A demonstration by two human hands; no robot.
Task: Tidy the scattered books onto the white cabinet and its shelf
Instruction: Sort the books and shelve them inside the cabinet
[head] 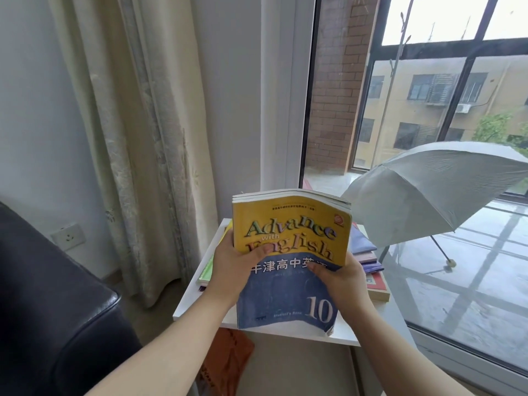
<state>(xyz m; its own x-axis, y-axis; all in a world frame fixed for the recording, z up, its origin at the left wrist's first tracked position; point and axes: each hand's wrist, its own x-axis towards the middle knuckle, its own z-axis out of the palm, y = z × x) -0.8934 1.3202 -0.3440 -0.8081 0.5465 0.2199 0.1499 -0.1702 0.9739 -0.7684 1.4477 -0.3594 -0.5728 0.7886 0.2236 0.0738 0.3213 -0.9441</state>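
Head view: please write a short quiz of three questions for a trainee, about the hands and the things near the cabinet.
1. True or false: only the left hand holds the yellow and blue book.
2. Which thing stands open to the right of the white cabinet? A) umbrella B) suitcase C) laptop
3. Fill in: the large number on the book's cover is ___.

Key: 1 false, the right hand grips it too; 2 A; 3 10.

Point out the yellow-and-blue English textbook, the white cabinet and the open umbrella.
English textbook (291,213): head view, yellow upper cover.
white cabinet (189,297): head view, bare left edge of its top.
umbrella (440,192): head view, middle of the canopy.
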